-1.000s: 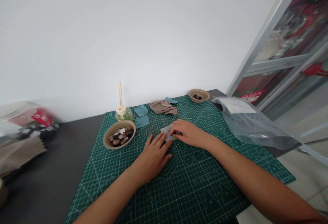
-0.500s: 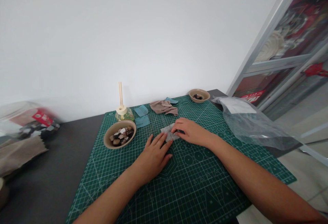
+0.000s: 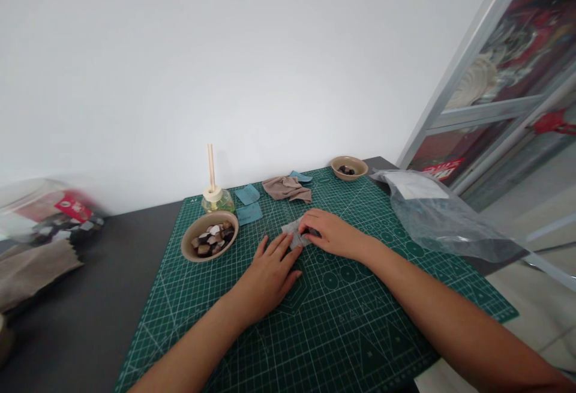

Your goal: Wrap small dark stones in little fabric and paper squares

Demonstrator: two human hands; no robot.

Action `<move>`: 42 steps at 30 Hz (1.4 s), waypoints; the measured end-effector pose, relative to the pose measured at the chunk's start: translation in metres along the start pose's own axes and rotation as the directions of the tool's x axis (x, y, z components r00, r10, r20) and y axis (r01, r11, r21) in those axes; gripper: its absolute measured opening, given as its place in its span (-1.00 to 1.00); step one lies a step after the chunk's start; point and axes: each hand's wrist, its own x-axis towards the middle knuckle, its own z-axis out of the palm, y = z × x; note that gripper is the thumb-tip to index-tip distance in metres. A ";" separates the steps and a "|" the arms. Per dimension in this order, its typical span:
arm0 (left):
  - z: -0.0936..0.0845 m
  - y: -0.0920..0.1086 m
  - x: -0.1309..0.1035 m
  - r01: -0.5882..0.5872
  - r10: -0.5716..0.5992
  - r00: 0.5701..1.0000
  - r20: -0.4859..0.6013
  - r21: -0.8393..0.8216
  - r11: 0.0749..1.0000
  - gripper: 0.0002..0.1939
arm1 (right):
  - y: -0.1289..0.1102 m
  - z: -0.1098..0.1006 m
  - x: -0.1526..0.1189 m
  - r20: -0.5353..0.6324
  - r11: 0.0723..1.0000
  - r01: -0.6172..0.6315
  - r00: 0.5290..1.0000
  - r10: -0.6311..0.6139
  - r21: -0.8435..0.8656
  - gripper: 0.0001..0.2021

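On the green cutting mat (image 3: 310, 333) lies a small grey patterned piece (image 3: 297, 240), probably sandpaper or cloth. My left hand (image 3: 270, 276) rests flat with its fingers spread, the fingertips on the near left edge of that piece. My right hand (image 3: 330, 234) is over its right part, fingers curled down and pinched; what they hold is hidden beneath them. To the left, a beige bowl (image 3: 186, 248) holds several dark, brown and white stones (image 3: 213, 237). A smaller bowl (image 3: 349, 174) with a few dark stones stands at the back right.
Behind my hands lie a brown cloth (image 3: 285, 189) and blue sheets (image 3: 249, 213). A reed diffuser (image 3: 218, 199) stands by the left bowl. A clear plastic bag (image 3: 432, 219) is at right; a bag of stones (image 3: 67, 222) and a brown pouch (image 3: 36, 270) are at left.
My right hand has shifted slightly left across the grey piece. My left hand stays in place.
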 end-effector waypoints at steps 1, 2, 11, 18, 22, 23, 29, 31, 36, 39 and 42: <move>-0.001 0.000 0.000 0.000 0.000 1.000 0.008 0.004 1.000 -0.55 | -0.001 0.000 0.000 0.008 1.000 0.007 1.000 -0.007 0.003 -0.86; -0.001 0.000 0.000 0.000 0.000 1.000 0.015 0.008 1.000 -0.55 | -0.002 0.000 0.001 0.015 1.000 0.013 1.000 -0.013 -0.002 -0.86; -0.001 0.000 0.000 -0.004 0.004 1.000 0.017 0.007 1.000 -0.55 | 0.000 -0.001 0.001 -0.009 0.999 0.028 1.000 -0.028 -0.025 -0.87; -0.001 0.000 0.000 -0.005 0.005 1.000 0.004 -0.003 1.000 -0.57 | 0.001 -0.001 0.002 -0.027 0.999 0.012 1.000 -0.013 -0.031 -0.87; -0.001 0.000 0.000 -0.003 0.003 1.000 0.011 0.009 1.000 -0.56 | -0.001 -0.002 0.001 -0.023 1.000 -0.008 1.000 0.009 0.029 -0.84; -0.001 0.000 0.000 -0.002 0.001 1.000 0.017 0.011 1.000 -0.55 | -0.001 -0.002 0.001 -0.011 0.999 -0.003 1.000 0.004 0.031 -0.84; 0.001 -0.001 0.000 -0.004 0.004 1.000 -0.004 0.002 1.000 -0.57 | 0.002 -0.004 0.000 -0.006 1.000 0.002 1.000 -0.002 0.012 -0.82; 0.001 -0.001 0.000 -0.004 0.004 1.000 -0.005 -0.002 1.000 -0.57 | 0.002 -0.003 0.000 0.000 1.000 0.007 1.000 -0.007 0.024 -0.81; 0.000 -0.001 0.000 0.000 0.000 1.000 0.004 -0.003 1.000 -0.56 | 0.002 -0.003 0.000 0.022 0.999 0.009 1.000 -0.009 0.036 -0.80; 0.000 -0.001 0.000 -0.005 0.005 1.000 -0.007 -0.004 1.000 -0.56 | 0.003 -0.003 0.000 0.014 1.000 0.000 1.000 0.000 0.029 -0.81; 0.001 -0.001 0.000 -0.007 0.007 1.000 -0.001 0.000 1.000 -0.55 | 0.002 -0.003 0.000 0.020 0.999 0.003 1.000 -0.004 0.038 -0.82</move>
